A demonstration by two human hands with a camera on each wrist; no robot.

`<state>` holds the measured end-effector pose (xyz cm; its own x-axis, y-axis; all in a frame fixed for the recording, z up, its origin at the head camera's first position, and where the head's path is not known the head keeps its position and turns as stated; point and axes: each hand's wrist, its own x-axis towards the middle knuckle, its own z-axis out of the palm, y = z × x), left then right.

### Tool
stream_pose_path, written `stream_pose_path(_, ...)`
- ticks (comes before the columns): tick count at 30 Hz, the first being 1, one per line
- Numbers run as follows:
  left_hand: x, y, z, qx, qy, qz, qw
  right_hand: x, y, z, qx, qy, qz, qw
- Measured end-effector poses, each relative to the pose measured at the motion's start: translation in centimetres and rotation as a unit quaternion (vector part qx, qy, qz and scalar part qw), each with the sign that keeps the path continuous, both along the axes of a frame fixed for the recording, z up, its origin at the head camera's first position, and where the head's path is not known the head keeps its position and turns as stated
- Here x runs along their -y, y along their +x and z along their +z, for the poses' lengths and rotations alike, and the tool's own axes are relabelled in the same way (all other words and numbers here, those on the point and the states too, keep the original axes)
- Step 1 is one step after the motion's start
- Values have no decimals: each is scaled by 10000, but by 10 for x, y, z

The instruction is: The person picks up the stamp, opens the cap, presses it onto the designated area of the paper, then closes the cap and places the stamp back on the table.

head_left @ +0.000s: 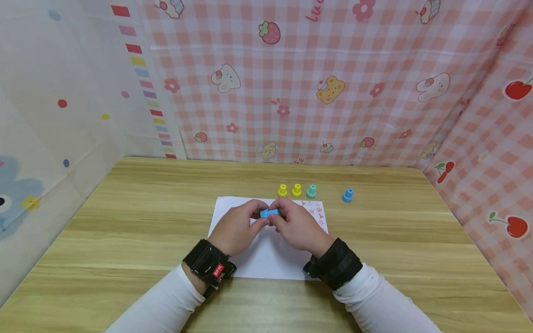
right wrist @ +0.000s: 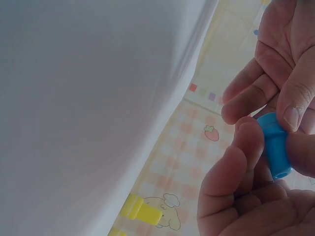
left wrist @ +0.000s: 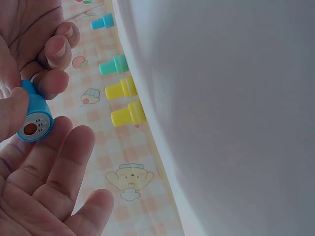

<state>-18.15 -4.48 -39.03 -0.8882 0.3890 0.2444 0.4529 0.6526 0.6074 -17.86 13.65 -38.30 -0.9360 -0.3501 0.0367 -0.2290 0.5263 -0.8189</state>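
Over the white paper (head_left: 270, 259), both hands meet at a small blue stamp (head_left: 269, 213). My right hand (head_left: 301, 226) pinches its narrow handle between thumb and fingers. At the wide end, my left hand (head_left: 237, 229) has its thumb and fingertips around the rim. The left wrist view shows the stamp's round end (left wrist: 37, 127), white with a small orange-red picture and dark marks. In the right wrist view the blue stamp (right wrist: 274, 147) lies between the two thumbs, its narrow end downward. Small red prints (head_left: 319, 216) run along the paper's right side.
Behind the paper stand two yellow stamps (head_left: 282, 190) and a teal stamp (head_left: 311, 191) in a row. Another blue stamp (head_left: 348, 195) stands farther right. The wooden table (head_left: 137, 222) is bounded by a checked cloth (head_left: 291, 129) behind and cloths at both sides.
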Motion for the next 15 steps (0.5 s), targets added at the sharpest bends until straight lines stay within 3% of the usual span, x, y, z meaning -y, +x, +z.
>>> stream_pose_path(15, 0, 0, 0, 48, 87, -22, 9999, -1, -1, 0, -4, 46, 16, 10000)
